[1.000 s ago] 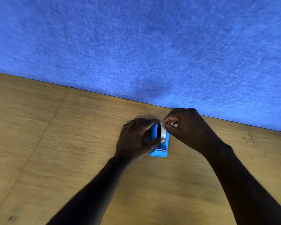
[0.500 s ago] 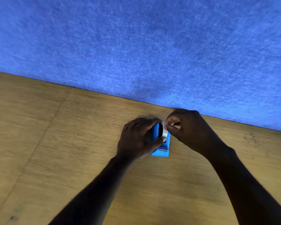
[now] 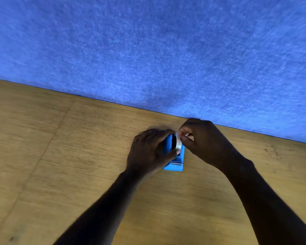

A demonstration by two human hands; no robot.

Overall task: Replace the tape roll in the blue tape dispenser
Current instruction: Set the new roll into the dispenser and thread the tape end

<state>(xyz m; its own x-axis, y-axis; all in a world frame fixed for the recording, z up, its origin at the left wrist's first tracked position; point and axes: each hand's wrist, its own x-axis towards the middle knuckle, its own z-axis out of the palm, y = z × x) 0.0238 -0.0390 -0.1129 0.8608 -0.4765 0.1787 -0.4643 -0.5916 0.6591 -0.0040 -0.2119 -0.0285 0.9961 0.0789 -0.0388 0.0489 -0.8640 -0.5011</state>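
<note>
The blue tape dispenser [image 3: 177,164] stands on the wooden table, its metal cutter end facing me. My left hand [image 3: 149,152] wraps around its left side, thumb against the front of the roll. A clear tape roll [image 3: 178,144] with a dark core sits upright in the dispenser's cradle. My right hand [image 3: 204,141] is at the roll's right side, thumb and fingers pinched at its top edge. Whether a loose tape end lies between those fingertips is too small to tell.
The wooden table [image 3: 60,165] stretches wide to the left and towards me. A blue felt partition [image 3: 148,50] rises along the table's far edge, just behind my right hand. A few dark specks mark the table at the right.
The hands and dispenser have stayed in the same grip. My right hand's fingers shifted very slightly at the top of the roll.
</note>
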